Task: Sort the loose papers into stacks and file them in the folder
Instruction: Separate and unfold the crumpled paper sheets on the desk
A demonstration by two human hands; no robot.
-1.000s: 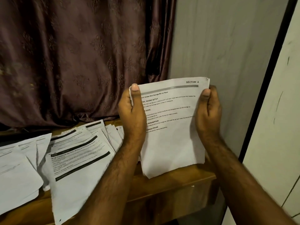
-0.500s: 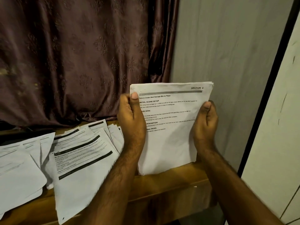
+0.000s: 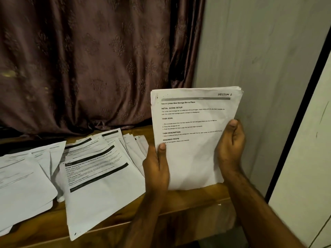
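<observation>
Lower now, left hand (image 3: pixel 156 169) holds paper stack (image 3: pixel 193 158) upright on table (image 3: pixel 197 196).

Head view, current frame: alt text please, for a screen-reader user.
Two hands, left hand and right hand, hold a stack of papers upright by its side edges, its bottom edge resting on a wooden table; the top sheet reads "SECTION 1". Loose papers lie spread to the left, before a dark curtain.

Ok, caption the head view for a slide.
Both hands, left hand and right hand, square a paper stack upright on the wooden table.
</observation>
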